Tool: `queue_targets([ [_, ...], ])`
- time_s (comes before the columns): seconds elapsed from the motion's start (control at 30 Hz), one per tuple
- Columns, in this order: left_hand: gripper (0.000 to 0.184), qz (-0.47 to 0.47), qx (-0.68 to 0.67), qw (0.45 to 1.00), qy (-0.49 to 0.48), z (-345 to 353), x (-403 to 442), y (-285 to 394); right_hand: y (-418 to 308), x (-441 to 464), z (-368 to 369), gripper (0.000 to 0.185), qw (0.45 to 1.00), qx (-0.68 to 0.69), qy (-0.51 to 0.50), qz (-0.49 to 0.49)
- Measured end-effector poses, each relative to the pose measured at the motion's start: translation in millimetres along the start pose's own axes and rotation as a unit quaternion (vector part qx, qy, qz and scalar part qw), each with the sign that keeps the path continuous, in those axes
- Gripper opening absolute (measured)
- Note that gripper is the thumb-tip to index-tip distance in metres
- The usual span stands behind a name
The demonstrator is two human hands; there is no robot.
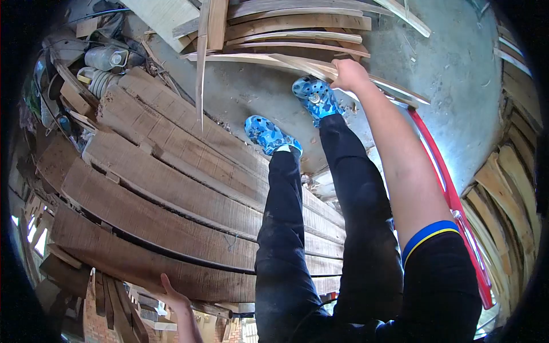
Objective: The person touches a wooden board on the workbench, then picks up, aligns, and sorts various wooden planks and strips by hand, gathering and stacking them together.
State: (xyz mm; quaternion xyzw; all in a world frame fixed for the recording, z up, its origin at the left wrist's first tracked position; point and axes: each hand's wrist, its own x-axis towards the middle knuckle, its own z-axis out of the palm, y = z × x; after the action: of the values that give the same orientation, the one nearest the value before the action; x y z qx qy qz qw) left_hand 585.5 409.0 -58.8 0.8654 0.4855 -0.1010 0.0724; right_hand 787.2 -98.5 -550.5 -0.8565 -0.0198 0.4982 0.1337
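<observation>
At the top right of the head view, my right hand [350,74] is closed around a thin wooden strip [309,67], its fingers partly hidden behind the wood. The strip lies among other strips near the floor, just beyond my blue clog. Down at the lower left, my left hand [176,299] is held beside the edge of a wide brown plank [154,260]. Its thumb stands apart from the fingers, and nothing shows in it. Whether it touches the plank I cannot tell.
Several wide planks [171,188] lie side by side to my left. More strips are stacked [297,23] ahead on the concrete floor. A long red bar [443,166] runs along my right, with stacked boards [500,188] beyond. Bottles [106,58] and clutter sit at the upper left.
</observation>
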Motion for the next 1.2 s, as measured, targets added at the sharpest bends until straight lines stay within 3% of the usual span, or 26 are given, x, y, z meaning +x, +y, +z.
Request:
queue_targets([
  [0.2, 0.083, 0.075, 0.036, 0.997, 0.008, -5.2, 4.2, -22.1, -10.3, -49.4, -37.6, 0.057, 0.998, -0.047, -0.026, -0.019],
  [0.27, 0.082, 0.087, 0.019, 0.996, 0.03, 4.5, -3.4, 1.0, -7.4, -73.4, -56.8, 0.052, 0.996, -0.073, -0.012, -0.039],
  [0.33, 0.074, 0.052, 0.125, 0.989, 0.056, 1.4, -11.3, 33.8, 0.0, -100.0, -77.8, 0.047, 0.995, -0.089, -0.031, -0.04],
  [0.37, 0.069, -0.062, 0.375, 0.925, -0.025, -11.9, -4.1, 43.1, 3.3, -116.0, -88.9, 0.046, 0.994, -0.096, -0.026, -0.045],
  [0.4, 0.069, -0.067, 0.364, 0.929, -0.022, -14.8, -4.3, 38.0, 6.3, -133.4, -101.2, 0.045, 0.993, -0.102, -0.022, -0.05],
  [0.47, 0.084, -0.068, 0.008, 0.998, -0.003, -2.2, -12.4, 12.7, 10.4, -169.3, -130.4, 0.047, 0.992, -0.111, -0.027, -0.05],
  [0.5, 0.092, -0.063, -0.173, 0.983, 0.008, 2.0, -15.2, 3.9, 10.4, -189.2, -147.9, 0.048, 0.993, -0.107, -0.036, -0.044],
  [0.53, 0.092, -0.067, -0.185, 0.98, 0.013, 1.3, -13.1, -1.8, 10.6, -210.1, -166.1, 0.049, 0.993, -0.105, -0.045, -0.037],
  [0.57, 0.098, -0.015, -0.012, 0.999, 0.025, -0.7, -7.8, -6.2, 14.7, -230.4, -180.4, 0.049, 0.994, -0.094, -0.037, -0.05],
  [0.6, 0.105, 0.035, 0.162, 0.986, 0.037, -2.9, -6.3, -7.9, 19.7, -251.4, -193.2, 0.049, 0.994, -0.083, -0.029, -0.063],
  [0.67, 0.106, 0.058, 0.112, 0.991, 0.044, -5.7, -3.6, 5.1, 15.8, -294.8, -227.5, 0.049, 0.994, -0.077, -0.024, -0.076],
  [0.73, 0.113, 0.094, 0.063, 0.992, 0.052, -10.9, -2.3, 7.1, -4.3, -346.4, -270.5, 0.049, 0.998, -0.048, -0.024, -0.029],
  [0.77, 0.115, 0.086, 0.108, 0.99, 0.034, -10.9, -0.3, -2.2, -12.6, -372.2, -289.5, 0.049, 0.999, -0.036, -0.008, -0.026],
  [0.87, 0.116, 0.031, 0.193, 0.979, -0.065, -24.1, 2.1, -3.1, -17.2, -444.7, -341.2, 0.051, 0.997, -0.043, 0.04, -0.051],
  [0.93, 0.112, -0.061, 0.203, 0.963, -0.164, -43.6, -4.6, 13.0, -44.0, -498.0, -386.3, 0.052, 0.994, 0.047, 0.063, -0.076],
  [1.0, 0.106, -0.085, 0.003, 0.988, -0.126, -59.1, -29.5, 28.0, -72.0, -550.9, -419.6, 0.054, 0.971, 0.038, 0.203, -0.123],
  [1.07, 0.1, -0.095, -0.082, 0.983, -0.133, -96.6, -66.9, 67.7, -71.0, -585.8, -450.8, 0.06, 0.964, 0.133, 0.196, -0.117],
  [1.13, 0.086, -0.033, -0.165, 0.962, -0.213, -112.1, -97.7, 86.3, -85.5, -615.3, -484.8, 0.063, 0.939, 0.176, 0.204, -0.216],
  [1.2, 0.068, 0.04, -0.354, 0.837, -0.415, -147.6, -112.7, 118.3, -148.1, -658.1, -508.4, 0.067, 0.889, 0.354, 0.176, -0.232],
])
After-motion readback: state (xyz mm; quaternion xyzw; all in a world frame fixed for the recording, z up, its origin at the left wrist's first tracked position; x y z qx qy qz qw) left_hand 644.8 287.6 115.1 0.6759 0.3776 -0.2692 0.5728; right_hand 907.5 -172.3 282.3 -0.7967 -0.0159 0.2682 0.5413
